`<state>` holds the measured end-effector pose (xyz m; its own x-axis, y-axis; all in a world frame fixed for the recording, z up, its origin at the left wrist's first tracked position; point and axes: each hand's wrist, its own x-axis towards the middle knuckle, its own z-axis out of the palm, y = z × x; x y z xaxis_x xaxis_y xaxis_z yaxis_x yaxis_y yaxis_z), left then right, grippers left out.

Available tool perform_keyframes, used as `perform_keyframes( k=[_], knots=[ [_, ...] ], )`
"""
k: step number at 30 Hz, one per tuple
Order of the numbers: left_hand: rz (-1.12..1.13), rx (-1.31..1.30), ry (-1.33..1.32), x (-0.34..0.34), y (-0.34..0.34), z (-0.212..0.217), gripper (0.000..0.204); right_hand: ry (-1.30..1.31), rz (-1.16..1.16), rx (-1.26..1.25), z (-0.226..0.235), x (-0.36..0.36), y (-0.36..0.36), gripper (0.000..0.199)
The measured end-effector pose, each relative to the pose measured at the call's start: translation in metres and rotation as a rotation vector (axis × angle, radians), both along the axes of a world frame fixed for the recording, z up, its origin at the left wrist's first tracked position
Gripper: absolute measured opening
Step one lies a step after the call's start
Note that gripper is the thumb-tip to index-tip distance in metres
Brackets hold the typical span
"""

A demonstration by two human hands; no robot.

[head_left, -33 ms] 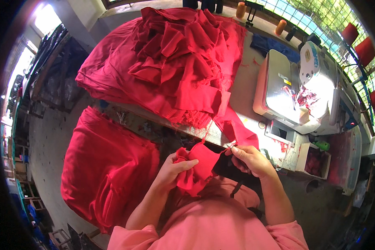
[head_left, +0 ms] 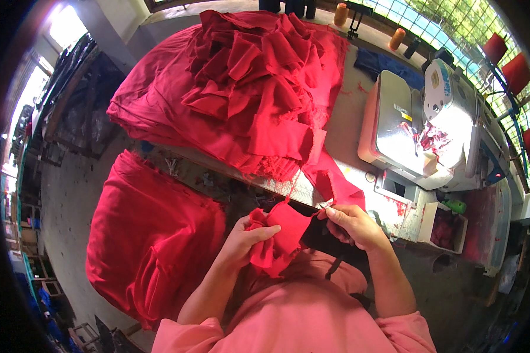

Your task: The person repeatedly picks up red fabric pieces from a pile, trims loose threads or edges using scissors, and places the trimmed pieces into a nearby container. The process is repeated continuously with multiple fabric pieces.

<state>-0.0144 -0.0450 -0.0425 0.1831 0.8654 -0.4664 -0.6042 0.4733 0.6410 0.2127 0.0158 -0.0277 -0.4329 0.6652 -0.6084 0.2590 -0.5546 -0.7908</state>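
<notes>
My left hand (head_left: 248, 236) is closed on a small red cloth piece (head_left: 290, 228), thumb on top, with more red cloth bunched under the fingers. At the piece's upper right corner my right hand (head_left: 354, 226) pinches, its fingers curled; a small dark tip shows at the fingertips, too small to name. A thin red strand runs between that corner and the fingertips. Just beyond my hands, a red strip (head_left: 335, 182) hangs off the large heap of red cloth (head_left: 241, 88) on the table (head_left: 350, 117). The undersides of my fingers are hidden.
Another big red cloth bundle (head_left: 153, 241) stands left of my arms. To the right is a white sewing machine (head_left: 447, 94) with a lit work area, and an open box (head_left: 444, 229) of scraps. Orange thread cones (head_left: 397, 39) stand by the window; red cones (head_left: 517, 73) hang at right.
</notes>
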Motion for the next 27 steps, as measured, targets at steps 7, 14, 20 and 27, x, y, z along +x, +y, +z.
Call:
perform_keyframes(
  k=[7,14,20,27],
  knots=[
    [-0.070,0.008,-0.007,0.001,0.001,-0.004,0.019,0.086,0.059,-0.023,-0.005,-0.007,0.020,0.033],
    [-0.159,0.011,-0.009,0.008,0.001,0.000,0.020,0.110,0.225,0.060,-0.001,-0.025,0.045,0.040],
    [-0.168,-0.010,-0.010,0.007,0.000,-0.005,0.020,0.220,0.068,0.209,0.005,-0.005,0.039,0.035],
    [-0.203,0.038,0.101,0.015,0.005,-0.006,0.023,-0.782,-0.042,0.797,0.009,0.016,0.024,0.029]
  ],
)
